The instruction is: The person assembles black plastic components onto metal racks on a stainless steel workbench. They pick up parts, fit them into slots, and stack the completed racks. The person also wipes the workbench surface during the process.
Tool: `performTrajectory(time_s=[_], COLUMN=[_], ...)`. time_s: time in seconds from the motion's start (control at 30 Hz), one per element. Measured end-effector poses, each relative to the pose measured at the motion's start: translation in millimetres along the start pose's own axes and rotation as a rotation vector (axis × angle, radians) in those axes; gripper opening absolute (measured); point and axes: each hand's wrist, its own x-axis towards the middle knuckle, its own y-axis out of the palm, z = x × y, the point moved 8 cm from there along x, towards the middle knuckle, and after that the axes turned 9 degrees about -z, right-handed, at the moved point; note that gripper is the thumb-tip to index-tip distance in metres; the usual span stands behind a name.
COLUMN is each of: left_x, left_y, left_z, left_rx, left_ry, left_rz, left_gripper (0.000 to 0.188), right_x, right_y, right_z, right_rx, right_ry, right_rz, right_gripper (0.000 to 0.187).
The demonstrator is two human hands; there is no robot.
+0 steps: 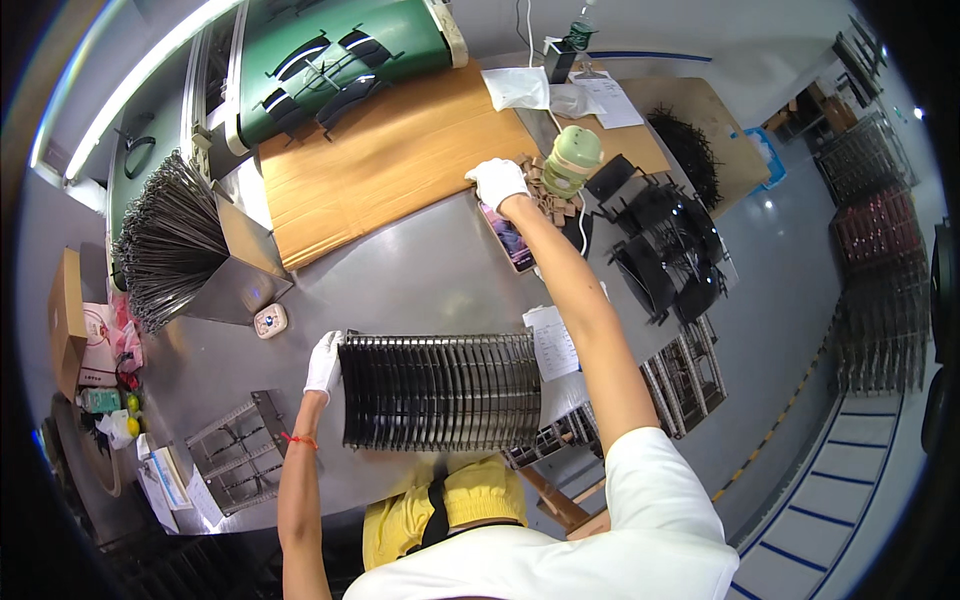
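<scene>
At middle left a fanned sheaf of thin dark metal rods [170,240] sits beside the grey metal table [400,280]. The white-gloved left hand [323,365] touches a row of curved black plates [440,392] at lower centre; whether its grip is closed I cannot tell. The white-gloved right hand [498,183], grip also unclear, meets a flat brown cardboard sheet [375,150]. Rightward, a white paper sheet [552,342] bears print too small to read; a pale-green lidded cup [573,160] crowds that hand.
</scene>
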Motion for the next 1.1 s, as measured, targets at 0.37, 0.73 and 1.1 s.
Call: performTrajectory(time_s=[0.37,0.73,1.1], left_x=[-13,-14,-32], left_y=[1,5,8], left_z=[-13,-43,-93], left_rx=[-0.047,0.084,0.493], left_ry=[-0.196,-0.109,0.252], left_rz=[0.089,0.213,0.283], left_gripper=[0.037,0.037,0.038], right_x=[-48,-247,-251], right_y=[-57,-16,-62], right_z=[-10,64,14], right_rx=[0.876,0.7,0.837], right_ry=[0.338,0.092,0.481], right_rz=[0.084,0.882,0.471], right_gripper=[0.027,0.046,0.037])
